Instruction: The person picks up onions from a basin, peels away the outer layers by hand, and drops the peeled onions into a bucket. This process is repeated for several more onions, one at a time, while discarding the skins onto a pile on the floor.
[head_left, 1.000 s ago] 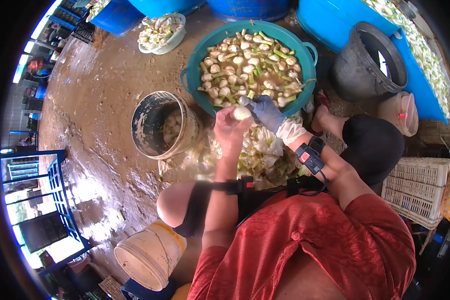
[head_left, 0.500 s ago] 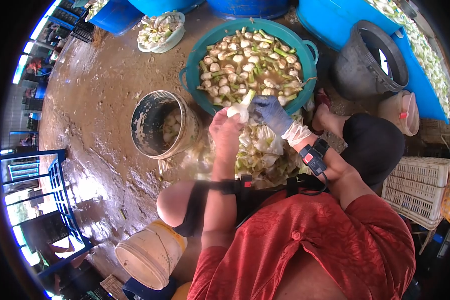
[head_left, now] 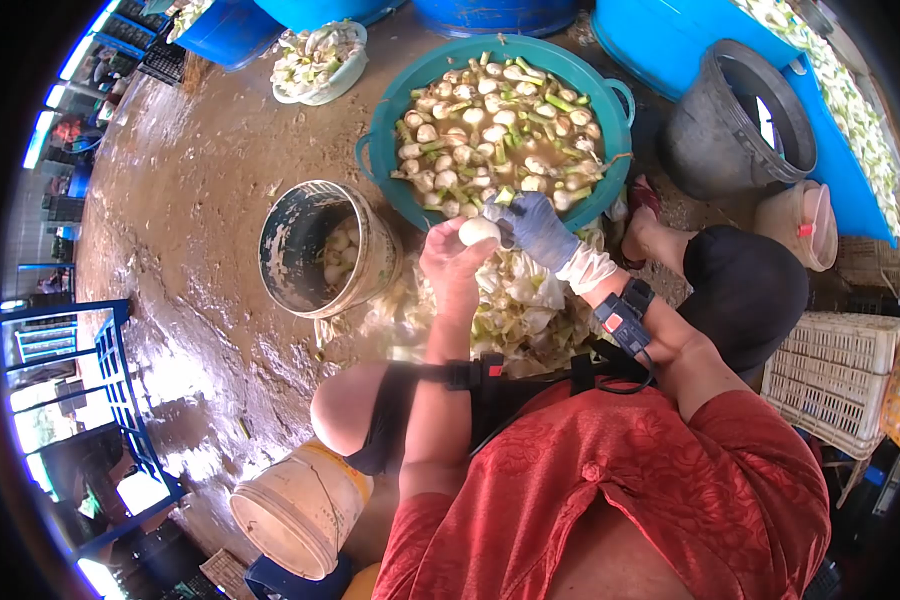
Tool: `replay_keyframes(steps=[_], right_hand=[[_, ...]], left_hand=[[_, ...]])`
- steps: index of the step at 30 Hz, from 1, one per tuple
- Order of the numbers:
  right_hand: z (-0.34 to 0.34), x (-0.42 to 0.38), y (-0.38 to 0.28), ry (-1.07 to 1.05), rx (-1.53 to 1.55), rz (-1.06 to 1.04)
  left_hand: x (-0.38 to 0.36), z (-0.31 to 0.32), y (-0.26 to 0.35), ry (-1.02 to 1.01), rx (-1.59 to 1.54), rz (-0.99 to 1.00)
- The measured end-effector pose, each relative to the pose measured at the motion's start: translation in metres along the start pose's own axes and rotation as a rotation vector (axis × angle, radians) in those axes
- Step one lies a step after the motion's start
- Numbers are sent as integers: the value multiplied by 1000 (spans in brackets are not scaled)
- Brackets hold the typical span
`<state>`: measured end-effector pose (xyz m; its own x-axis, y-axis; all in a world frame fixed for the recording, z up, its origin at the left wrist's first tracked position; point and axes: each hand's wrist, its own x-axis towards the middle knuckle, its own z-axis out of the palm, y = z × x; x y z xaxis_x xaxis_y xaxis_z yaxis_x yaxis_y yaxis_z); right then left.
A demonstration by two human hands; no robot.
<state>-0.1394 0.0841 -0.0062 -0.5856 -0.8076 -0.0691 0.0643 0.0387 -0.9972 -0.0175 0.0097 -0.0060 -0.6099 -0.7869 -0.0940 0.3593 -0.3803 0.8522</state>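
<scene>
A peeled white garlic bulb point(head_left: 478, 232) is pinched in the fingers of my bare left hand point(head_left: 452, 258), above the near rim of the green tub. Right beside it, my right hand point(head_left: 542, 230), in a blue glove, has its fingers curled close to the bulb and its pale green stalk point(head_left: 505, 195). What lies inside the glove's grip is hidden. Several garlic bulbs with cut stalks float in brownish water in the large green tub point(head_left: 378, 125). Beneath my hands is a heap of garlic skins point(head_left: 530, 315).
To the left, a worn bucket point(head_left: 368, 270) holds several peeled bulbs. A pale bowl point(head_left: 320, 92) of peelings stands farther back. At right are a black bucket point(head_left: 705, 140) and white crates point(head_left: 830, 375). A lidded bucket point(head_left: 295, 510) is by my left knee. The floor is wet.
The garlic bulb has tilted in my left hand, its stalk no longer standing up clearly. My gloved right hand has shifted slightly left, closer against the bulb.
</scene>
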Motion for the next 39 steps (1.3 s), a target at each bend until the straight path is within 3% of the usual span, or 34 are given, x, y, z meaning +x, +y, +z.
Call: replay_keyframes(steps=[1,2,4,5,7,9,10,11,13,15,17,18,24,25,27,28,29,30,31,33,35,37,39], right_hand=[[0,0,0,-33,-6,-166],[-2,-2,0,-33,-5,-165],[-6,-6,-9,-105,261,49],[-11,-4,-3,-105,261,47],[-21,1,3,-209,-222,-14],[-22,-6,-9,-184,-294,-58],[-20,-9,-18,-160,-366,-102],[-19,-9,-15,-161,-365,-101],[-17,-7,-8,-165,-54,-102],[-13,-9,-1,-125,-108,-143],[-10,-11,1,-85,-160,-183],[-9,-12,1,-61,-99,-101],[-12,-18,-16,-40,92,60],[-11,-19,-18,-14,208,125],[-10,-14,-8,6,167,134],[-9,-13,-1,28,124,141],[-8,-13,5,30,124,143],[-5,-13,7,15,-14,4],[-3,-12,9,-1,-152,-136],[-3,-11,8,8,-204,-140],[-9,-6,3,-1,-135,23],[-16,-3,1,44,-115,-8],[-26,-3,-7,42,-396,-40]], left_hand=[[1,0,0,0,1,0],[2,0,1,11,-62,-12],[3,2,2,21,-124,-24],[3,2,3,32,-101,-59],[5,-1,5,41,-75,-95],[10,-14,12,-133,-344,-426],[12,-17,10,-281,-286,-443],[10,-20,6,-280,-285,-443],[8,-12,9,-15,-92,-468],[8,-11,1,3,-30,-476],[-1,4,0,-79,188,-308],[-5,6,1,-102,296,-202],[1,-5,13,-310,-25,-346],[2,-5,11,-308,-25,-346],[6,-6,6,-47,105,-403],[6,-7,-3,-47,106,-405],[4,-8,-14,15,344,-145],[3,-2,-13,78,577,120],[2,2,-9,77,577,121],[-1,8,2,129,329,-58],[0,2,3,130,306,-45],[-1,-6,8,-109,-16,-164],[5,-20,-6,-192,-5,-93]])
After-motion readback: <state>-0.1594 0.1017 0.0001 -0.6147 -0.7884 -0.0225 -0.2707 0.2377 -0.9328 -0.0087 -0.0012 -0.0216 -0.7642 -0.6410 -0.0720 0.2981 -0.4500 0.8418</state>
